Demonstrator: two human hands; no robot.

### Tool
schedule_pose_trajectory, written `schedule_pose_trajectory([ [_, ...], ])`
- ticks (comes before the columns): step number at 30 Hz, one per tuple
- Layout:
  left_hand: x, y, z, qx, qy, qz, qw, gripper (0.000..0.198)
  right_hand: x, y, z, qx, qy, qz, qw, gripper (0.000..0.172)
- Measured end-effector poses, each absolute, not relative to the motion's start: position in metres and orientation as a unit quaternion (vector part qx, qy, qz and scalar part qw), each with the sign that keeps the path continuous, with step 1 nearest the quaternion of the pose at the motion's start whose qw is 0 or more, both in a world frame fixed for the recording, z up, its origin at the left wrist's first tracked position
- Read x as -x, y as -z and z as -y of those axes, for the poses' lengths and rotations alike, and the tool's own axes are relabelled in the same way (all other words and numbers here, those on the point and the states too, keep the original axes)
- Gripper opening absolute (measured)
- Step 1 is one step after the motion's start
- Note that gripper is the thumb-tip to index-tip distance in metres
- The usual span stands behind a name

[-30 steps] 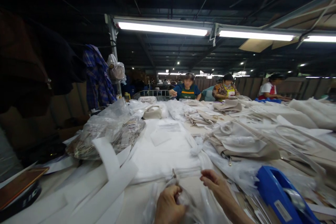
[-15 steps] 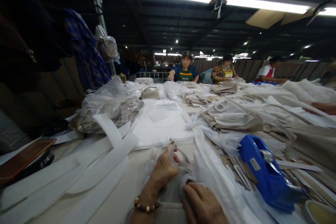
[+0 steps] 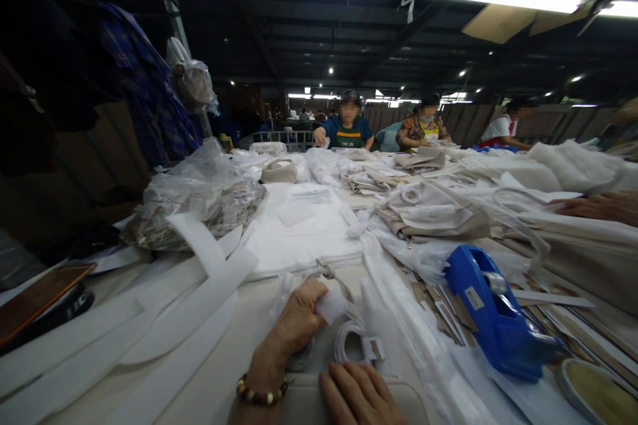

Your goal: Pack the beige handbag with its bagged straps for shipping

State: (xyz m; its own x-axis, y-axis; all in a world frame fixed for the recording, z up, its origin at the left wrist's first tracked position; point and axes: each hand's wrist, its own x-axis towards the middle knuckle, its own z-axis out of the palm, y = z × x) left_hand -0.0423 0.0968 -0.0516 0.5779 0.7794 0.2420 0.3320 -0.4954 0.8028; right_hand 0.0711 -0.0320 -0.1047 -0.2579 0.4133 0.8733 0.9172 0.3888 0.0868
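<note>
A beige bag (image 3: 305,390) lies at the near edge of the table, partly under my hands. My left hand (image 3: 294,322), with a beaded bracelet at the wrist, is closed on a small piece of thin white wrapping sheet (image 3: 333,305). Just beyond its fingers rests a metal clasp (image 3: 325,270) on a light strap (image 3: 343,291). My right hand (image 3: 363,395) lies on the bag, fingers stretched and flat. A white-wrapped coil (image 3: 351,344) sits just past its fingertips, not touched by them.
White strips (image 3: 164,325) spread on the left, near a phone (image 3: 42,299). A stack of white sheets (image 3: 304,232) lies ahead. To the right stand a blue tape dispenser (image 3: 498,319) and a tape roll (image 3: 593,388). A co-worker's hand (image 3: 601,206) reaches in; other people work behind.
My right hand has left the coil and drawn back toward me, flattening on the bag. My left hand has shifted slightly, and more of the white sheet shows. The view has turned a little.
</note>
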Motion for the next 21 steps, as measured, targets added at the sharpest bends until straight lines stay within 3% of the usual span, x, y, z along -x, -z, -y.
schedule_pose_trajectory([
  [10, 0.047, 0.056, -0.098, -0.822, -0.385, -0.338, 0.250, 0.020, -0.069, 0.112, 0.028, 0.458, 0.310, 0.730, 0.402, 0.046],
  [21, 0.055, 0.069, -0.058, -0.862, -0.426, -0.251, 0.110, 0.023, -0.072, 0.109, 0.032, 0.453, 0.242, 0.761, 0.397, 0.027],
])
